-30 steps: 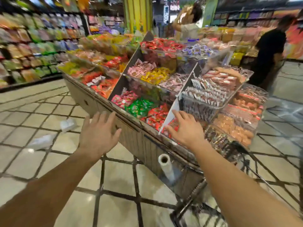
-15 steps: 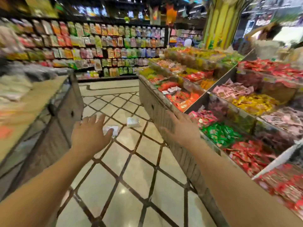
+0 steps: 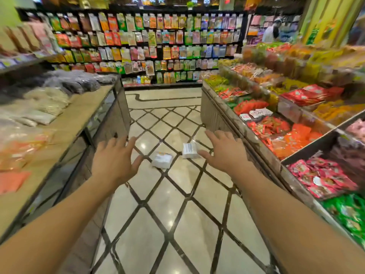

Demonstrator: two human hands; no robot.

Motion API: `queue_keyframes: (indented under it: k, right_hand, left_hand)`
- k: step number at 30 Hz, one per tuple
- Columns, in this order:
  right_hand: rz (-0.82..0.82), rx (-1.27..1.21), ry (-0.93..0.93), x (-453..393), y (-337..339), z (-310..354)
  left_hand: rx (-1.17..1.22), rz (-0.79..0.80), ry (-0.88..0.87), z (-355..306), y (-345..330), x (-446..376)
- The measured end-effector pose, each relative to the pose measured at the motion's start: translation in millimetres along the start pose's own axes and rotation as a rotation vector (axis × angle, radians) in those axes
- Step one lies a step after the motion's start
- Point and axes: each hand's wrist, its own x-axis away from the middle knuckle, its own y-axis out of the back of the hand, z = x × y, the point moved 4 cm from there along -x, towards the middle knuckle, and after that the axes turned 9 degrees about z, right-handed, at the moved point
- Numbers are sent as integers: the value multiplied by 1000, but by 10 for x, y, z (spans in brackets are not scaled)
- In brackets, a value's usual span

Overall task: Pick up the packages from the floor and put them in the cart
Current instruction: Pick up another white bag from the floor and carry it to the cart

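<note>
Both hands, left and right, reach out open and empty toward two white packages lying on the tiled floor between snack counters; neither is lifted yet, no cart in sight

Two bare hands: left hand and right hand, seen from the back. Four fingers and a thumb on each, edges softened by motion blur, nails too blurred to tell. Just behind the fingers, low knuckle ridges and broad, smooth backs. Further back from the fingers, bare wrists, narrowing slightly. Behind those, left forearm and right forearm, uncovered and smooth, looking thicker with distance from the fingertips. Stays bare from fingertips to the picture's lower corners; upper arms and clothing out of view.
</note>
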Motion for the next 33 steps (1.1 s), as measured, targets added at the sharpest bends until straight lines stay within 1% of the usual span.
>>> queue_keyframes:
  k: [3,6,9,13,15,18,25,27,33]
  right_hand:
    - [16,1,37,-665,-81,167]
    - [18,27,65,-1316,-176,325]
    - [17,37,81,-2146,-340,527]
    - [25,19,56,-3261,-470,736]
    - [30,16,20,-3793,-485,785]
    - [43,-3,-18,-4548,-426,801]
    - [63,-12,-28,-6051,-477,780]
    - [78,-10,-13,-6491,-594,779]
    - [113,-49,-6,-8043,-1131,713]
  left_hand:
    - [33,6,31,205,-217,-544]
    - [52,47,55,373,-424,-1075]
    - [34,57,57,582,-757,-1815]
    - [54,63,40,920,-1218,-2953]
    - [60,64,12,1050,-1354,-3524]
    - [71,107,8,1215,-1487,-4315]
    - [20,95,-51,1311,-1805,-5901]
    - [37,97,-73,1319,-2022,-6334]
    - [6,179,-89,1284,-2781,-7782]
